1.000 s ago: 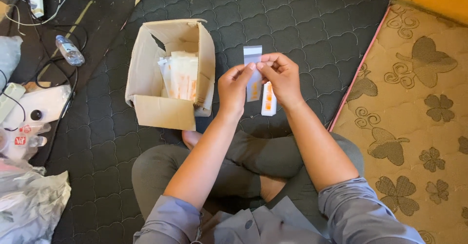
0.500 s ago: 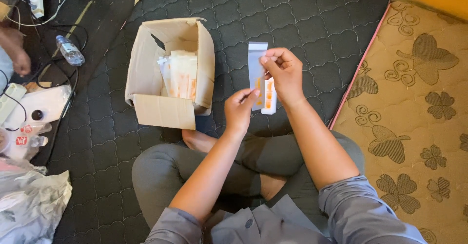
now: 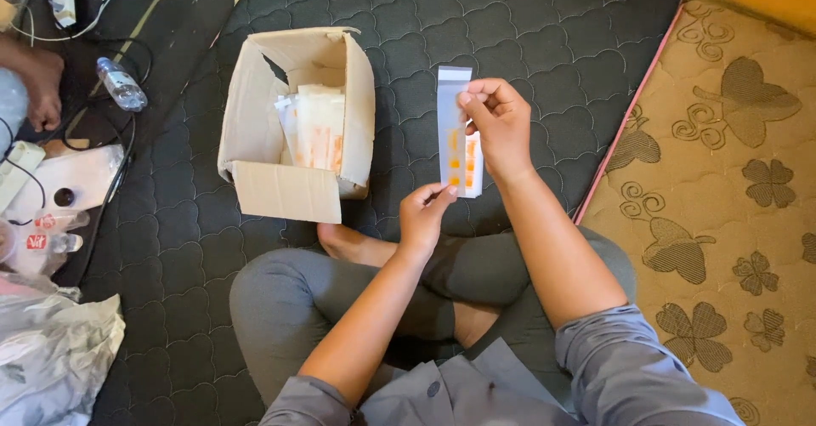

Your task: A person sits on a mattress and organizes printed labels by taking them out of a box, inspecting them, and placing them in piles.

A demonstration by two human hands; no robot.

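Left of the box [image 3: 293,128] lie a bottle [image 3: 121,85], cables and another person's hand. Right of the box, the left hand [image 3: 422,214] pinches the sachet strip [image 3: 456,133] at its lower end; the right hand [image 3: 500,125] grips its top. Keep the strip taut and upright. Nothing obstructs.

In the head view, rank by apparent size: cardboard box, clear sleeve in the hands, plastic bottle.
1. cardboard box, clearly largest.
2. clear sleeve, raised nearer the camera, so possibly flattered.
3. plastic bottle, smallest.
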